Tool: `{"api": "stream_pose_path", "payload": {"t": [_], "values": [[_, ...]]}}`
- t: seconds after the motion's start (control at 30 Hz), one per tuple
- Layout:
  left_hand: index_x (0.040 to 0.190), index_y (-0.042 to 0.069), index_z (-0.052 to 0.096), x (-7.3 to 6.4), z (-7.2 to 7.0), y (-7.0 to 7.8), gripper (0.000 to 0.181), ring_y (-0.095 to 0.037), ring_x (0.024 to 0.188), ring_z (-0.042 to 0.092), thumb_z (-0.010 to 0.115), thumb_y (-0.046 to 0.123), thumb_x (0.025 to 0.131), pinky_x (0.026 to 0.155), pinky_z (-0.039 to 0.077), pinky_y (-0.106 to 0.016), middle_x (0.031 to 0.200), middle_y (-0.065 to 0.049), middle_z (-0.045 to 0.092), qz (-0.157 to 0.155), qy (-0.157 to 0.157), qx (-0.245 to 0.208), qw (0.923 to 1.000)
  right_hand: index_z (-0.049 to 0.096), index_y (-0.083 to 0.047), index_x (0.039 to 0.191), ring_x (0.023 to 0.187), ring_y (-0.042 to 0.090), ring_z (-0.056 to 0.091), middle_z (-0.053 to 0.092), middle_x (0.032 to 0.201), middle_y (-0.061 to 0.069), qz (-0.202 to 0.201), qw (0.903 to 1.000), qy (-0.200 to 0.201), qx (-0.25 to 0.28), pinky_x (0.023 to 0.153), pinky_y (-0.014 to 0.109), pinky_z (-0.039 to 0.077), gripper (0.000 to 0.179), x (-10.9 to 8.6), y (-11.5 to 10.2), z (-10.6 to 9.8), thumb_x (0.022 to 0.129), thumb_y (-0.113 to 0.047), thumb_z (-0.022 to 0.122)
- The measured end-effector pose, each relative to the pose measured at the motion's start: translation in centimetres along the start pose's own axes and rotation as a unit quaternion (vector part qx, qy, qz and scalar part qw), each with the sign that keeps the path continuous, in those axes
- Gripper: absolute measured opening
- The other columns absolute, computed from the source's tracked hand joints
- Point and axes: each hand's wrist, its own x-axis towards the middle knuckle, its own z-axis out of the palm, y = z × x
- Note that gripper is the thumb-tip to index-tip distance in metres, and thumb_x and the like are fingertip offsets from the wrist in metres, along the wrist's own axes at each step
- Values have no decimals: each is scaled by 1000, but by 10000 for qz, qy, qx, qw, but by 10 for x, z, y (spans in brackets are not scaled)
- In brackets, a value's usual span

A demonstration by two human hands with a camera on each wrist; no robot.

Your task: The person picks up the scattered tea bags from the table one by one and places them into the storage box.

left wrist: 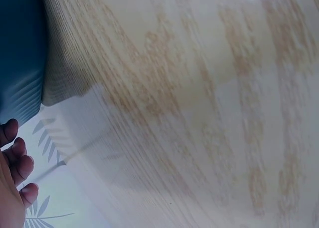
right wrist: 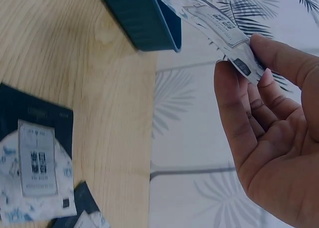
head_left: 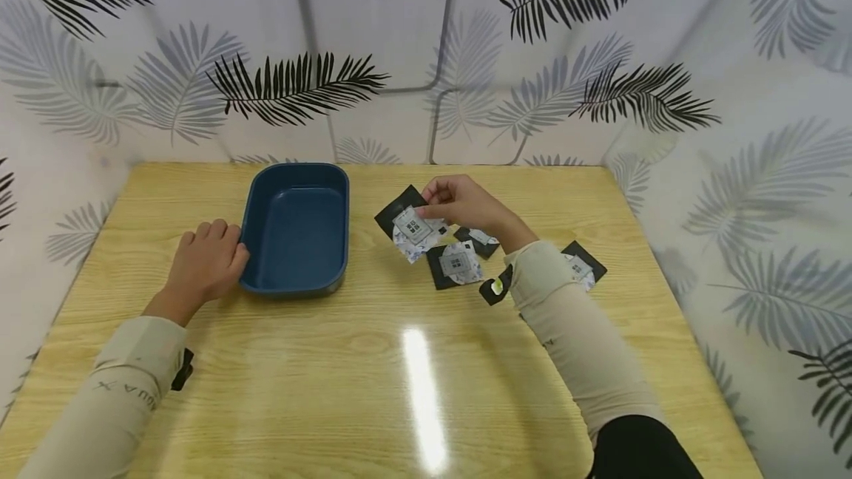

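Note:
A flat black-and-white packet with a blue floral print and grey label (head_left: pixel 410 226) is pinched by one corner between the thumb and fingers of my right hand (head_left: pixel 466 205). It is held above the table, and the right wrist view shows its label side (right wrist: pixel 219 26). More such packets lie below and beside that hand: one (head_left: pixel 456 264) flat in front, one (head_left: pixel 484 241) partly behind it, and one (head_left: pixel 583 265) partly hidden by the right sleeve. My left hand (head_left: pixel 206 261) rests against the left side of a dark blue rectangular tray (head_left: pixel 293 290), its fingers loosely bent.
The light wood table (head_left: pixel 319 383) ends at a wall (head_left: pixel 393 131) with a leaf pattern. Nothing lies inside the tray. A bright light reflection crosses the table's front middle. A dark strap piece (head_left: pixel 495 287) sits at the right wrist.

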Motion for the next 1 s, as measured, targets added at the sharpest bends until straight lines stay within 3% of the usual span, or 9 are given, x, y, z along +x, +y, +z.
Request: {"api": "stream_pose_path", "payload": {"t": [0.2, 0.43, 0.7, 1.0], "values": [[114, -4, 46, 1, -2, 0, 34, -44, 103, 44, 27, 22, 104, 82, 33, -55, 118, -26, 47, -5, 67, -40, 10000, 61, -7, 100, 65, 11, 47, 57, 75, -3, -62, 9999, -117, 103, 61, 24, 42, 11, 17, -8, 18, 94, -15, 67], [102, -1, 45, 0, -1, -1, 27, -38, 88, 41, 28, 20, 104, 73, 29, -47, 106, -23, 46, 114, 325, -42, 9994, 62, -8, 99, 66, 11, 50, 58, 76, -3, -95, 9999, -57, 120, 63, 25, 45, 14, 35, -18, 33, 93, -18, 69], [106, -2, 47, -8, 2, -3, 30, -39, 91, 43, 28, 21, 103, 74, 31, -48, 109, -24, 47, 31, 251, -32, 9997, 63, -6, 101, 66, 11, 50, 58, 75, -3, -164, 9994, -164, 241, 63, 25, 44, 14, 45, -23, 53, 93, -15, 68], [103, -1, 46, -2, 1, 1, 28, -36, 88, 40, 28, 21, 104, 72, 28, -45, 107, -22, 46, 58, 260, 16, 9996, 61, -6, 100, 68, 10, 50, 56, 78, -2, -88, 9967, 505, 636, 62, 24, 44, 12, 52, -26, 57, 93, -13, 67]]}}
